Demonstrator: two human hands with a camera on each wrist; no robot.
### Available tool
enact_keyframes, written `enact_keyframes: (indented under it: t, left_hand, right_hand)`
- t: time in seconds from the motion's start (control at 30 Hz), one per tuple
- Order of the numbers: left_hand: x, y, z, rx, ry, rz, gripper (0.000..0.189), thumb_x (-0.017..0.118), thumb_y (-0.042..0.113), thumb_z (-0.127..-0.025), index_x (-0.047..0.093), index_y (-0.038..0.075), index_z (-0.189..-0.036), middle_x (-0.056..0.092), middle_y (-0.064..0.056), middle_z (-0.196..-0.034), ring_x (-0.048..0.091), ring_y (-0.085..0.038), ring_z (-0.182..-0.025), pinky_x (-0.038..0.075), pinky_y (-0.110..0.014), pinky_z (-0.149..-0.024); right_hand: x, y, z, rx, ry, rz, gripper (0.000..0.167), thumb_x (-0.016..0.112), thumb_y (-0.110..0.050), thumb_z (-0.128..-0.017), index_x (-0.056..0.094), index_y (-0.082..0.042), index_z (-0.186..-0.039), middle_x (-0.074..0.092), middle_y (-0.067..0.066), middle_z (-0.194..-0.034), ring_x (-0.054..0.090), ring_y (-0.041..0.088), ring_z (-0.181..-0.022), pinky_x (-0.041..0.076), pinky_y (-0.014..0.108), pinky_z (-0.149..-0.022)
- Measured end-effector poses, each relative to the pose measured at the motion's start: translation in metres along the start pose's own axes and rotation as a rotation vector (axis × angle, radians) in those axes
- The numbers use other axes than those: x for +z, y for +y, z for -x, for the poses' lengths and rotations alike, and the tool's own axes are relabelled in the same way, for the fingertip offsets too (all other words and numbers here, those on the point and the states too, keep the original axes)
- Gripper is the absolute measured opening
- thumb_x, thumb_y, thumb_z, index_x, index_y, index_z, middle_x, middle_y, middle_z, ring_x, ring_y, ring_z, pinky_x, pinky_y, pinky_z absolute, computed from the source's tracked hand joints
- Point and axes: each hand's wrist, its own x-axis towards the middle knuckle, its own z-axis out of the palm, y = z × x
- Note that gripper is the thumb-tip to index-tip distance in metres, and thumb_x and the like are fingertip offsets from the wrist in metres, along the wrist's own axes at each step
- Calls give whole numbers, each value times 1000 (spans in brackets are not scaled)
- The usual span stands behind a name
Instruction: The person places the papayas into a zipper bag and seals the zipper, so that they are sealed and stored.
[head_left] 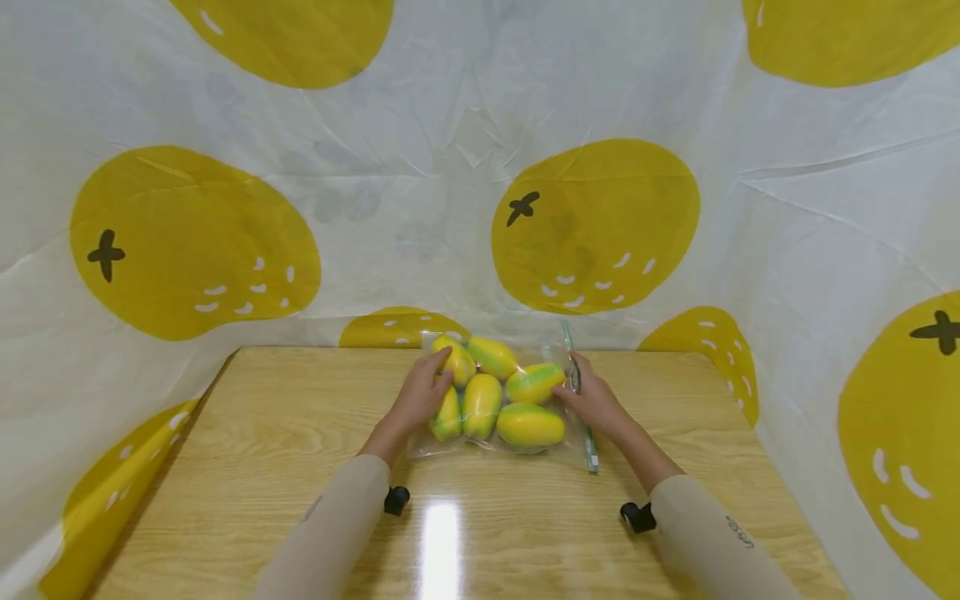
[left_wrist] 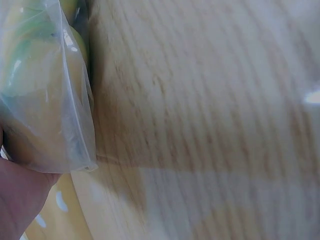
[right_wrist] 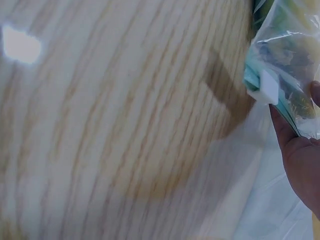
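Observation:
A clear zip bag [head_left: 576,437] with several yellow-green, mango-like fruits [head_left: 531,426] inside lies at the far middle of the table. My left hand [head_left: 418,393] grips its left end, with fingers over the top of a fruit. At the right end, my right hand [head_left: 597,402] holds the bag beside its green zip strip [head_left: 592,461], thumb on the near face. A white slider [right_wrist: 270,87] shows on that strip in the right wrist view. In the left wrist view, the thumb side of the left hand [left_wrist: 25,195] is at the bag's corner; its other fingers are hidden.
The wood-grain table [head_left: 292,467] reaches back to a white cloth [head_left: 405,225] printed with big yellow fruits, which hangs behind and on both sides. Black wrist-worn pieces [head_left: 637,517] show under the sleeves. Light glares off the front of the table.

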Motion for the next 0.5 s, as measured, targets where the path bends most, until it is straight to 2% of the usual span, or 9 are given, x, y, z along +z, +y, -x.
enact_keyframes:
  t: [0.3,0.5]
  left_hand:
    - [-1,0,-9,-13,-31,-2,55,48,28,-110,36,13,-161,42,-21,-159,42,-41,-145,37,-57,-119]
    - [0,1,-10,-22,-40,35,56,47,29,-110,34,13,-162,40,-21,-160,45,-42,-142,41,-57,-116]
  right_hand:
    - [-1,6,-1,42,-4,-8,88,61,-34,-104,7,3,-163,45,31,-152,53,46,-130,51,59,-102]
    - [-1,5,0,55,-1,-10,88,61,-35,-105,7,3,-163,43,33,-153,51,46,-132,47,60,-106]
